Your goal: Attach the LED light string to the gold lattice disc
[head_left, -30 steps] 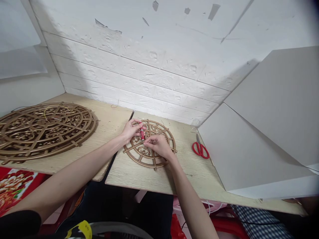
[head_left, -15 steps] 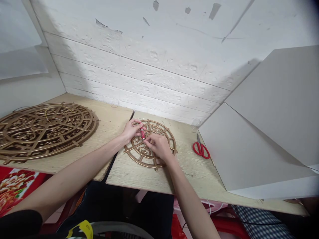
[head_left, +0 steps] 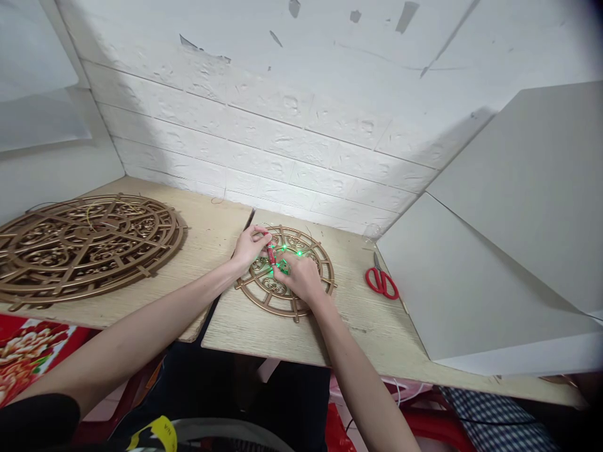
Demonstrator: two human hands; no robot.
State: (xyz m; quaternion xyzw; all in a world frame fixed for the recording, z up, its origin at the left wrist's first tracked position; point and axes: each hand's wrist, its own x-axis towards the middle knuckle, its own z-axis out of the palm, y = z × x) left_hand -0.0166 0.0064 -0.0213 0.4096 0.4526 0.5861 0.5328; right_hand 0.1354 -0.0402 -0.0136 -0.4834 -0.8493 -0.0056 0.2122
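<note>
A small round gold openwork frame lies flat on the wooden board in front of me. My left hand rests on the frame's upper left rim and pinches a small red cylinder. My right hand lies over the frame's middle, fingers curled close to the red cylinder. Small green lights glow on the frame between and under my fingers. What my right fingers grip is hidden.
A stack of large round gold openwork frames sits on the left board. Red-handled scissors lie right of the small frame. A grey panel leans at the right. A white brick wall rises behind. A gap splits the two boards.
Green lights have come on at the small frame under my fingers. My right hand has moved slightly up toward the red cylinder. My left hand has held still.
</note>
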